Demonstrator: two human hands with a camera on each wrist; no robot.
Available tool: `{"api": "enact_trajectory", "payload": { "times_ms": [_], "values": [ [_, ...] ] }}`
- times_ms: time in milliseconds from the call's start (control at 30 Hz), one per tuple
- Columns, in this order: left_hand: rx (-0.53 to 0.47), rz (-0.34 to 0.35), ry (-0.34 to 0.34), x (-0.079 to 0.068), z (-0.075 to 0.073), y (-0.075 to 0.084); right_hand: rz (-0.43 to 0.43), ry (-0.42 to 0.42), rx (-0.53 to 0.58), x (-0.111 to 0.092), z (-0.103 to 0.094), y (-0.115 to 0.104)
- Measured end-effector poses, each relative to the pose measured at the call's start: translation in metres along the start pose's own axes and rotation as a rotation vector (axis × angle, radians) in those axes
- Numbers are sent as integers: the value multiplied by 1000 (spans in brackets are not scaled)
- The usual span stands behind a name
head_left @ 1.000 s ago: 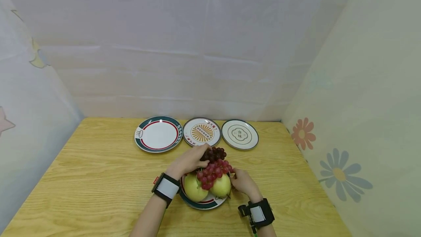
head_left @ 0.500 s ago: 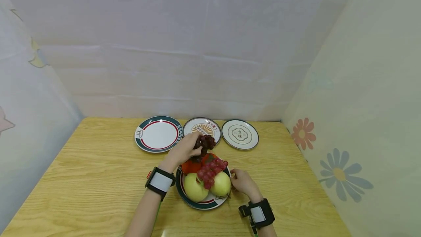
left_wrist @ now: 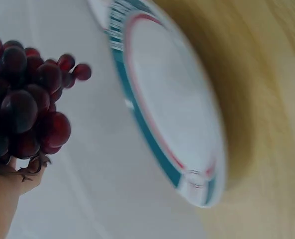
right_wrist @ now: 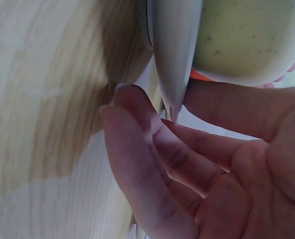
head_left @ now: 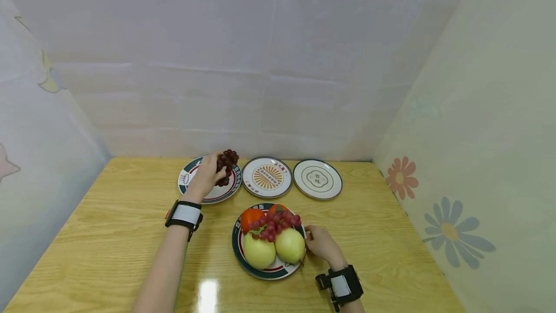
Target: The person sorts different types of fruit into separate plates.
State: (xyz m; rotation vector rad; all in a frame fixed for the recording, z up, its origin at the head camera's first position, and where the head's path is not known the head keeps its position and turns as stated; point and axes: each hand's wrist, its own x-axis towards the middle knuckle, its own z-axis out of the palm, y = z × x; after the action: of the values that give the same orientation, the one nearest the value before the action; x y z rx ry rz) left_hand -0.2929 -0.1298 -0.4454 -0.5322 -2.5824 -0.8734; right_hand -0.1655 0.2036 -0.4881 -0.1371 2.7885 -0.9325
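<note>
My left hand (head_left: pixel 205 176) holds a bunch of dark red grapes (head_left: pixel 227 165) over the left back plate (head_left: pixel 217 194), which has a green rim and a red ring. In the left wrist view the grapes (left_wrist: pixel 25 104) hang apart from that plate (left_wrist: pixel 169 94), their stem by the thumb. At the front, my right hand (head_left: pixel 323 245) grips the right edge of a similar plate (head_left: pixel 237 250), thumb on top and fingers below. This plate bears two round yellow-green pears (head_left: pixel 259 251), a lighter red grape bunch (head_left: pixel 278 223) and orange-red round fruits (head_left: pixel 251 218).
Two smaller white plates stand in the back row: one with an orange sunburst (head_left: pixel 267 192), one with a dark emblem (head_left: pixel 318 192). Pale cloth (head_left: pixel 260 110) walls off the back and sides of the wooden table (head_left: pixel 373 255).
My left hand has lifted the dark grapes off the fruit plate and carried them left and back over the left plate. The lighter grapes have settled lower. My right hand has stayed at the rim.
</note>
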Motion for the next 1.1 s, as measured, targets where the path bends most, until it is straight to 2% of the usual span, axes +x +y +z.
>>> {"api": "enact_trajectory", "payload": {
  "times_ms": [167, 367, 600, 767, 967, 1100],
  "values": [
    [43, -45, 20, -3, 5, -35, -4, -8, 5, 0, 1, 1],
    [79, -86, 23, -10, 10, -55, 13, -16, 18, -2, 0, -1],
    [152, -122, 33, -18, 17, -67, 38, -18, -2, 0, -1, -1],
    [225, -198, 38, -24, 19, -69, 54, -27, -4, 0, -2, -1],
    [278, -337, -43, -23, 15, -65, 39, -6, -21, -1, -2, -2],
    [272, -350, -57, -23, 12, -60, 38, -5, -15, -1, -1, -2]
  ]
}}
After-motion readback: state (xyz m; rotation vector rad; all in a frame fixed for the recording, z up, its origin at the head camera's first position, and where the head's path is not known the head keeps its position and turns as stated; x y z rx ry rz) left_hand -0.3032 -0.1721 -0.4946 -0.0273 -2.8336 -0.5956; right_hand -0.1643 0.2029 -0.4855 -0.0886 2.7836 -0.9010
